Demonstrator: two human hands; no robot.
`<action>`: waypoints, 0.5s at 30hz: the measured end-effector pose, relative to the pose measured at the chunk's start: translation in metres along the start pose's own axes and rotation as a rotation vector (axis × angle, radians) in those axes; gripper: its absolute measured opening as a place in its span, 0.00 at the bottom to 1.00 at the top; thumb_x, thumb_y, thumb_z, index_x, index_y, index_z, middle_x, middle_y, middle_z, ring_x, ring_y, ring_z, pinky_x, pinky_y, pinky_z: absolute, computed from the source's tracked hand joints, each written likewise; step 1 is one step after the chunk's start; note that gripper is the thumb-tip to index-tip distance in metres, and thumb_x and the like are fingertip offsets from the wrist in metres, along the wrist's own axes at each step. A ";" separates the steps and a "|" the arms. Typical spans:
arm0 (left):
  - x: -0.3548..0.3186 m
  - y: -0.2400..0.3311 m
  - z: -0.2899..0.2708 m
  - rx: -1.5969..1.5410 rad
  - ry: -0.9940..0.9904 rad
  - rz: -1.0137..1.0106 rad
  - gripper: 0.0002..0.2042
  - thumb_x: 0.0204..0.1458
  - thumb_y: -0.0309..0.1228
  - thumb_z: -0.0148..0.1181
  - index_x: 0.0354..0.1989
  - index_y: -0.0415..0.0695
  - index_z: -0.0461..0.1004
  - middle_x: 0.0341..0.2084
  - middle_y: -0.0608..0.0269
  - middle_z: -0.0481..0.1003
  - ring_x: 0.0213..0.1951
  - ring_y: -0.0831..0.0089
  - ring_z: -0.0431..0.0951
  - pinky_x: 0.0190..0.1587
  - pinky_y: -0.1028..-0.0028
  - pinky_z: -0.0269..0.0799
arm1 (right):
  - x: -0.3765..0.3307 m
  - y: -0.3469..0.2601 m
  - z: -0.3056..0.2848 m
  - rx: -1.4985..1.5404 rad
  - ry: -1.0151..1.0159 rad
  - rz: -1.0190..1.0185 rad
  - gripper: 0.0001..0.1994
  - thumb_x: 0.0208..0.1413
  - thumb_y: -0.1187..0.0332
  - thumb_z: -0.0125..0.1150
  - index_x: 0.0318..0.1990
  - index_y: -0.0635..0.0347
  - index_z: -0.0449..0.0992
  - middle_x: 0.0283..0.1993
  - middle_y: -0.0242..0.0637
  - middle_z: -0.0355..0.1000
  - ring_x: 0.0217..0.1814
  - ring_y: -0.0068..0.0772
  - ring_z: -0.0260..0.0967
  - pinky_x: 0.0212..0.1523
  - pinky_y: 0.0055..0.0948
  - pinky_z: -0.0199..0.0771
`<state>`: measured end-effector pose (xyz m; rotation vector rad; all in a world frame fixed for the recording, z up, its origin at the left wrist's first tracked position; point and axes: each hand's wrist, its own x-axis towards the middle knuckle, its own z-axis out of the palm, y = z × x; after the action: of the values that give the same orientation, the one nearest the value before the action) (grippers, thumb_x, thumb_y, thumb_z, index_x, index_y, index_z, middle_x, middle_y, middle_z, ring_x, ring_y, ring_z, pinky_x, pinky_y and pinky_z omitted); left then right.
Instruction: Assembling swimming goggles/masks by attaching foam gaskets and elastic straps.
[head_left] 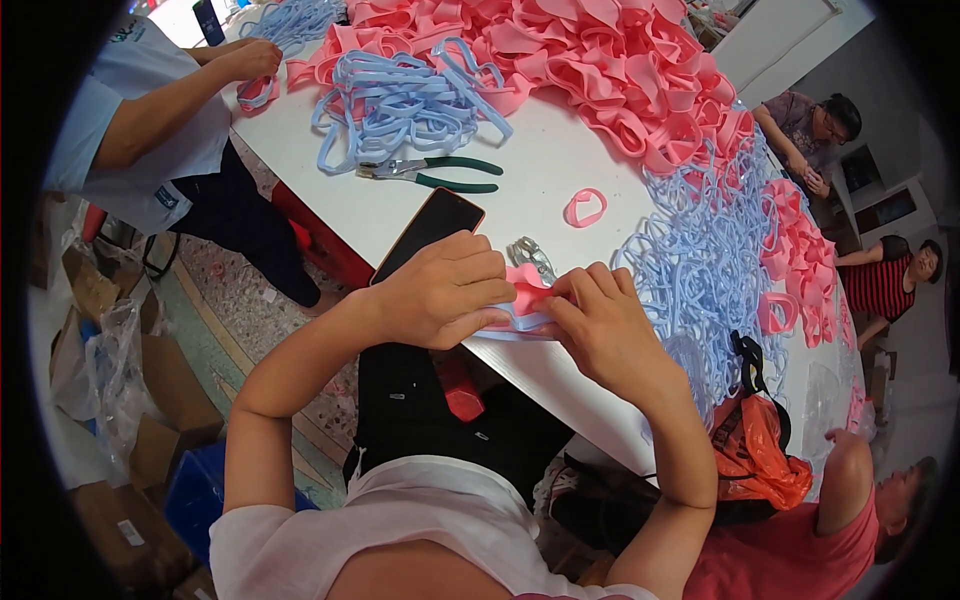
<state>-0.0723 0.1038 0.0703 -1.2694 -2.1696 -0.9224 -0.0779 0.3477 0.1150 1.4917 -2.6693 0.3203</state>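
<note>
My left hand (445, 290) and my right hand (598, 322) meet at the near edge of the white table (545, 160). Together they pinch a pink rubbery band (527, 293) lying over a pale blue strap (515, 327). A small metal tool (532, 255) sits on the table just behind my fingers, partly hidden by them. A dark phone (430, 228) lies face up beside my left hand.
Green-handled pliers (440, 172) and a lone pink loop (585, 208) lie mid-table. Heaps of pink bands (600, 60) and blue straps (700, 270) cover the far and right sides. Another person's hand (245, 60) works at far left; several other people sit at right. An orange bag (755, 450) hangs nearby.
</note>
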 end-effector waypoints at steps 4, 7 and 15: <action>0.005 0.001 -0.001 0.038 -0.042 0.001 0.13 0.39 0.28 0.68 0.35 0.41 0.76 0.29 0.61 0.69 0.31 0.63 0.67 0.35 0.67 0.61 | 0.001 0.008 0.012 -0.033 0.056 -0.041 0.06 0.49 0.72 0.58 0.35 0.61 0.72 0.38 0.39 0.65 0.43 0.39 0.61 0.44 0.36 0.59; 0.008 0.010 -0.001 0.220 -0.132 -0.129 0.15 0.39 0.33 0.69 0.36 0.43 0.75 0.35 0.62 0.70 0.37 0.64 0.68 0.41 0.65 0.62 | 0.002 0.012 0.018 -0.082 0.062 -0.036 0.06 0.49 0.72 0.57 0.34 0.63 0.71 0.38 0.41 0.64 0.42 0.41 0.60 0.44 0.37 0.59; 0.006 0.017 0.039 0.712 0.012 -0.130 0.19 0.36 0.41 0.71 0.38 0.48 0.75 0.43 0.66 0.71 0.50 0.64 0.66 0.60 0.57 0.52 | 0.009 0.012 0.022 -0.155 0.132 -0.008 0.06 0.49 0.70 0.59 0.32 0.62 0.71 0.37 0.42 0.63 0.42 0.40 0.59 0.42 0.37 0.57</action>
<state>-0.0619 0.1421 0.0531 -0.7721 -2.2756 -0.1445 -0.0918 0.3416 0.0932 1.3851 -2.5212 0.1986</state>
